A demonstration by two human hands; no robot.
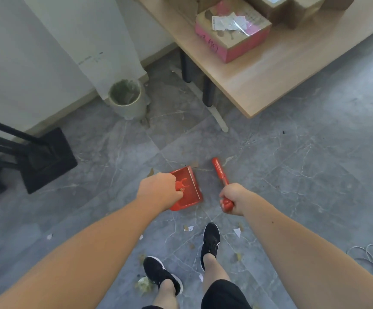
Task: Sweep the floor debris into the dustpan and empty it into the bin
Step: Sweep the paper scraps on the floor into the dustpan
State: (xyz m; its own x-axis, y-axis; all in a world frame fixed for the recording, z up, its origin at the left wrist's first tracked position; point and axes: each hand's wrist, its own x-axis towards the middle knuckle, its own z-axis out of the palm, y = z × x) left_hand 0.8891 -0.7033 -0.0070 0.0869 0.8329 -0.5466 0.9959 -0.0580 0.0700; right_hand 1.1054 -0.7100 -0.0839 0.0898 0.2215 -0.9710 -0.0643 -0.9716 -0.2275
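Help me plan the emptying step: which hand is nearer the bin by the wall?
Left. The left hand, gripping the dustpan, has the bin ahead, slightly left; the right hand, holding the brush, is farther right.

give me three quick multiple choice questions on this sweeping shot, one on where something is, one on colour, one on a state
1. Where does the bin stand?
A. on the table
B. between the person's shoes
C. on the floor by the wall

2. What colour is the dustpan?
A. red
B. blue
C. grey

3. What is the right hand doing?
A. hanging open
B. gripping the brush by its handle
C. resting on the pink box

Answers:
1 C, the bin sits on the tiles at the foot of the wall.
2 A, its tray is plainly red, like the brush.
3 B, the fingers curl round the end of the red handle.
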